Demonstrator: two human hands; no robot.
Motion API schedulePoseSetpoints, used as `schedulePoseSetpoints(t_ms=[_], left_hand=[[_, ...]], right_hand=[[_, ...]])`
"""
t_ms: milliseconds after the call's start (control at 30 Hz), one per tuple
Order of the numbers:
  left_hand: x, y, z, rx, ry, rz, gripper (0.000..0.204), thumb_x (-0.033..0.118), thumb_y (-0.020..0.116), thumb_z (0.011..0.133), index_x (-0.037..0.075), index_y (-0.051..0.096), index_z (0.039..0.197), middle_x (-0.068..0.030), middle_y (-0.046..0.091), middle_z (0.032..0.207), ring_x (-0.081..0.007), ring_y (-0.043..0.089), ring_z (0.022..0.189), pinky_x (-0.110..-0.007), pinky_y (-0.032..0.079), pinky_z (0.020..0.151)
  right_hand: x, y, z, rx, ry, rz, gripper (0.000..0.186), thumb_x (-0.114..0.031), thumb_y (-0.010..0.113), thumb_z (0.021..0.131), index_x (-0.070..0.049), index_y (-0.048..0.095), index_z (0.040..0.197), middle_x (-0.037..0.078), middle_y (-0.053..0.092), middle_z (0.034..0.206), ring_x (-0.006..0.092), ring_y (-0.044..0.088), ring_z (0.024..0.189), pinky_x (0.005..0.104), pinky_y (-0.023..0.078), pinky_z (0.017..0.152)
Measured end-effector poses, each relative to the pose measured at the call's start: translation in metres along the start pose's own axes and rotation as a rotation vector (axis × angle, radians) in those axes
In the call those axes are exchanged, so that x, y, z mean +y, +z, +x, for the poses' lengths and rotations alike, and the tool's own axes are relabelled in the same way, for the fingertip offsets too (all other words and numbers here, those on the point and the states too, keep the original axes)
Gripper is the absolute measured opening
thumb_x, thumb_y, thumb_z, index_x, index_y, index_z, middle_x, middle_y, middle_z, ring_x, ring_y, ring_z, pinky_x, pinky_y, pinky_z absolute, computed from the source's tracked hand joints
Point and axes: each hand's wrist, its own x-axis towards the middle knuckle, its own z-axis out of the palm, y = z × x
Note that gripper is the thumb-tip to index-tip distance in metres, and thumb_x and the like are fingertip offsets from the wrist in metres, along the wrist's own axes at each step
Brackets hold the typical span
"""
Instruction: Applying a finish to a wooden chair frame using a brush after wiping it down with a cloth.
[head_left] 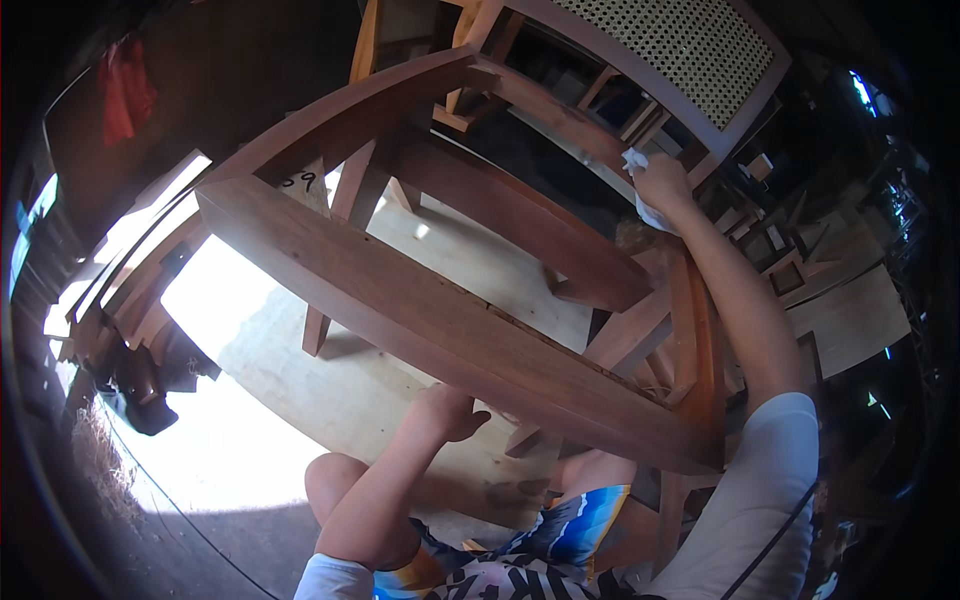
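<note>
A reddish-brown wooden chair frame [450, 310] with an open seat stands tilted before me, its broad front rail crossing the middle of the view. My right hand [662, 188] reaches to the far right part of the frame, closed around a crumpled white cloth [634, 160]. Part of that cloth also shows below the hand. At the lower edge of the front rail is my left hand [447, 412], its thumb toward the right. Its fingers curl in against the rail and are partly hidden.
A woven cane panel [690, 45] in a wooden frame rises at the far side. Under the chair lies a pale plywood sheet [380, 390]. Wood pieces [150, 300] are stacked at left, and more wooden parts [785, 260] lie at right. A red cloth [127, 90] hangs far left.
</note>
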Motion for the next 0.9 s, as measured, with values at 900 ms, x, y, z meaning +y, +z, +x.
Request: schedulePoseSetpoints(t_ms=[900], left_hand=[[0.030,-0.102,-0.047,-0.088,-0.264,0.032,0.045,0.041,0.060,0.097,0.003,0.062,0.121,-0.0190,0.069,0.113,-0.0365,0.066,0.109,-0.047,0.054,0.092]], right_hand=[[-0.247,-0.037,0.083,-0.157,-0.422,0.457,0.034,-0.029,0.068,0.086,-0.008,0.074,0.111,0.019,0.073,0.107,0.0323,0.071,0.101,0.0414,0.054,0.089]])
